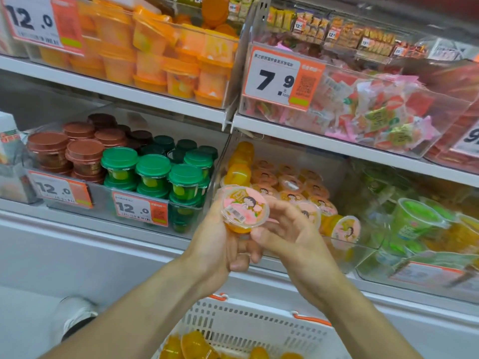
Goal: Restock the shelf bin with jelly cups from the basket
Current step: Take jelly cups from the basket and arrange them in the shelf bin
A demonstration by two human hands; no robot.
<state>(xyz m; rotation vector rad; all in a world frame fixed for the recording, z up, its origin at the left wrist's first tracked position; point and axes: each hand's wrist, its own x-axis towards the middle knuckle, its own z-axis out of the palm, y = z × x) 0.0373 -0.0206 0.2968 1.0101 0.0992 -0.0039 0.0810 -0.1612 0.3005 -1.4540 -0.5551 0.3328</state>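
Jelly cup (244, 209): up at centre frame, pink cartoon lid facing us, in front of the clear shelf bin (350, 244)
Left hand (220, 244): fingers curled round the cup from below
Right hand (282, 229): fingers loosely spread, touching the cup's right edge
Basket (246, 322): white, at 6 o'clock, orange cups inside

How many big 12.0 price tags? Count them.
3: tag top left, tag by the brown-lidded cups, tag by the green-lidded cups. Far small tags unreadable.

Clear glossy plastic jelly cup (243, 209), white perforated plastic basket (248, 322).
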